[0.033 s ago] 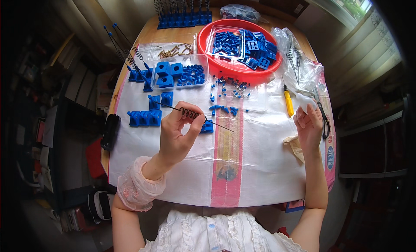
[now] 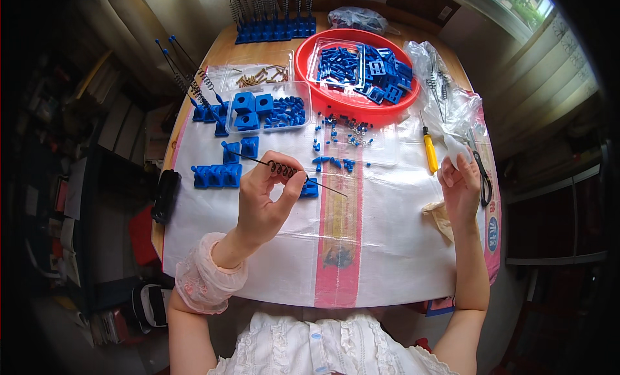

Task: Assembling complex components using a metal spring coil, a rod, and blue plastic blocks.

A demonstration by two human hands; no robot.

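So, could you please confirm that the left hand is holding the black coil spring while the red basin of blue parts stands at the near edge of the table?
Not quite: the head view shows the red basin of blue parts toward the table's far side. The left hand does hold the black coil spring.

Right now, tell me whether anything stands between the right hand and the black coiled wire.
Nothing visible stands between the right hand and the black coiled wire pinched in the left hand. The yellow-handled screwdriver lies beyond that path, the beige cloth on its near side.
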